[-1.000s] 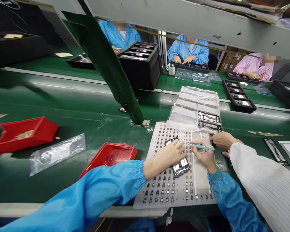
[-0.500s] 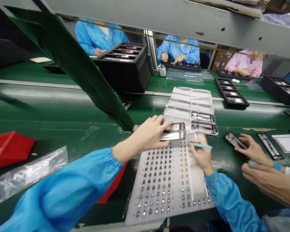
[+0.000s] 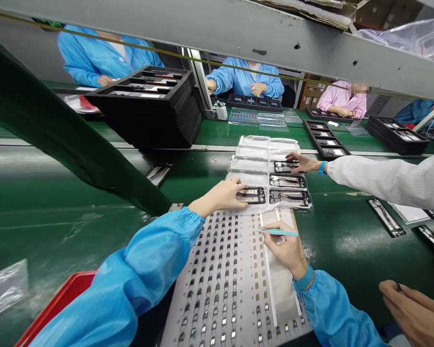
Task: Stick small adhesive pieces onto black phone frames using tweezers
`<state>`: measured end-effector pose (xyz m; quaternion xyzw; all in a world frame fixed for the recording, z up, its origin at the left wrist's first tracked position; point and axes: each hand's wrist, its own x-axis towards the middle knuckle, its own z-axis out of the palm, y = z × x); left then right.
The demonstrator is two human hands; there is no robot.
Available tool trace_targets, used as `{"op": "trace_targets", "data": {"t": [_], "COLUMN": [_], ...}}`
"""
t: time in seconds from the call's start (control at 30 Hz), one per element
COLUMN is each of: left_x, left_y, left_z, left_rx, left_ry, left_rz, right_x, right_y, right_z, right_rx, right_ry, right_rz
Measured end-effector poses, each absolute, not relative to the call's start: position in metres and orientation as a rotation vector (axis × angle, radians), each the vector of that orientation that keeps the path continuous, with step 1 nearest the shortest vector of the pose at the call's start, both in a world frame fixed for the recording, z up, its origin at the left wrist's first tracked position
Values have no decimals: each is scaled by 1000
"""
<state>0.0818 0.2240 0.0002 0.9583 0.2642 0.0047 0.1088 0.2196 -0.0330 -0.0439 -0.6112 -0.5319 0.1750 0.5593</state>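
My left hand (image 3: pixel 222 195) reaches forward and holds a phone frame (image 3: pixel 252 195) down in the near left pocket of a clear plastic tray (image 3: pixel 260 149). Its fingers curl over the frame's left end. My right hand (image 3: pixel 284 248) rests on a white sheet (image 3: pixel 235 279) covered with rows of small parts and pinches teal tweezers (image 3: pixel 278 232), tip pointing left. Three more phone frames lie in the tray's right pockets. A co-worker's hand (image 3: pixel 300 163) in a white sleeve touches the farthest of them.
A green conveyor belt (image 3: pixel 58 193) runs across. A slanted green panel (image 3: pixel 58 135) crosses the left. A stack of black trays (image 3: pixel 148 106) stands behind. A red bin (image 3: pixel 58 303) sits near left. Loose frames (image 3: pixel 385 217) lie right. Another person's hand (image 3: pixel 415 313) is at bottom right.
My left hand carried the phone frame off the parts sheet and set it into the clear tray. The co-worker's hand moved from the belt to the tray. The view shifted left.
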Motion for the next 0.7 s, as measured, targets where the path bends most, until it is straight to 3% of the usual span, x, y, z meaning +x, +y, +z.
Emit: {"op": "trace_targets", "data": {"t": [0.33,0.7], "left_x": [103,272], "left_y": [240,282], "left_z": [-1,-6], "left_rx": [2833,2923], "left_ry": [725,718], "left_rz": [183,237], "right_x": [217,209], "right_y": [-33,-33], "right_z": [-45,-59], "right_rx": [-1410,-1482], "right_ry": [-1229,-1190], "right_rz": [440,483]}}
